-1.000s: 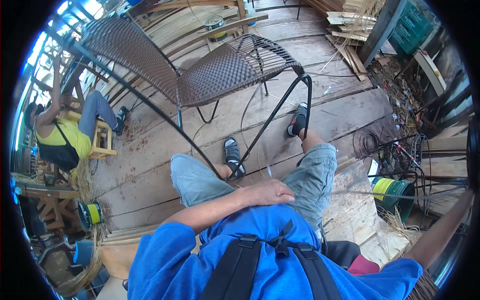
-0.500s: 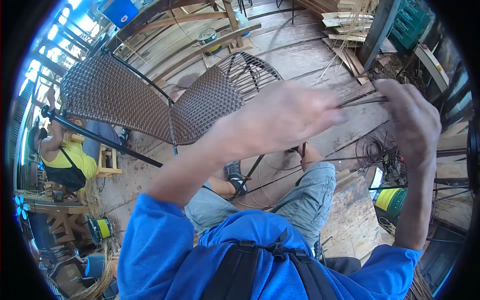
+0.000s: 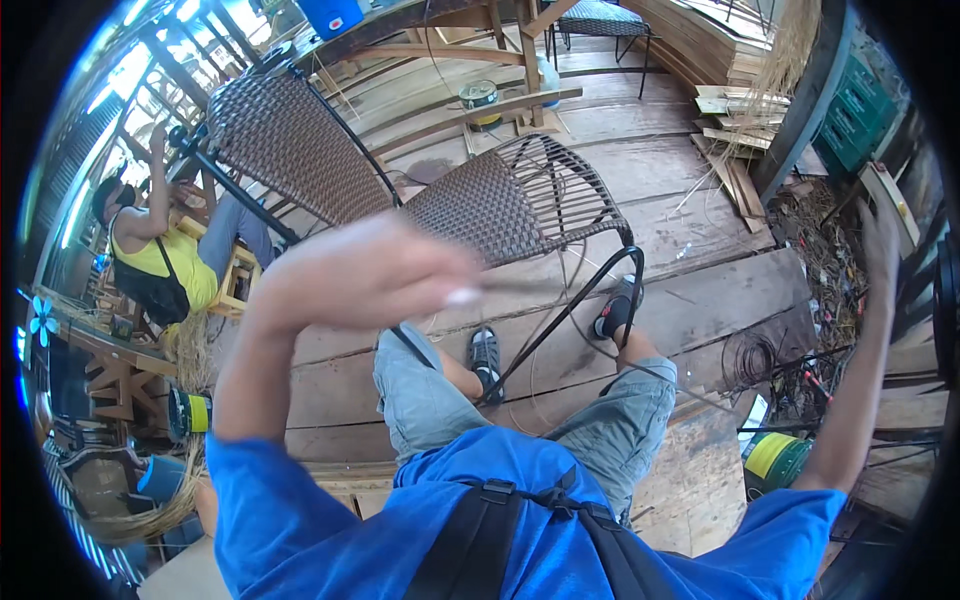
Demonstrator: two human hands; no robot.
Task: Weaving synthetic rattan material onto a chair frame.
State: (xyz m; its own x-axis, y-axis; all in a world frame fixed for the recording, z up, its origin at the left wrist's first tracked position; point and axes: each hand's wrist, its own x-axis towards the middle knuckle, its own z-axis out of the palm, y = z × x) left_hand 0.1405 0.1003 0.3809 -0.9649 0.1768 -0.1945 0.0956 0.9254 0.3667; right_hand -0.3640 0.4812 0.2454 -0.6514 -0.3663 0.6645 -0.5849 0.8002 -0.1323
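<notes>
My left hand [image 3: 375,268] is in front of the chair, its fingers pressed together. From them a brown strand [image 3: 525,286], smeared by motion, runs to the right. My right hand [image 3: 880,235] is stretched far out to the right, too blurred for its fingers to show. A chair with a black metal frame stands before me. Its backrest [image 3: 290,140] and part of its seat [image 3: 470,210] are closely woven in brown strands; the seat's right part has spaced single strands [image 3: 565,185]. My left hand hides the join of seat and backrest.
A coil of dark strand [image 3: 750,355] lies on the plank floor [image 3: 400,415] at right, near a green and yellow can [image 3: 775,460]. Wood pieces [image 3: 735,165] are stacked at far right beside a post [image 3: 800,110]. At left, a person in yellow [image 3: 185,265] sits working.
My hands have moved apart, left hand leftward and right hand outward to the right. The view has shifted, and more of the chair's seat and front leg now shows.
</notes>
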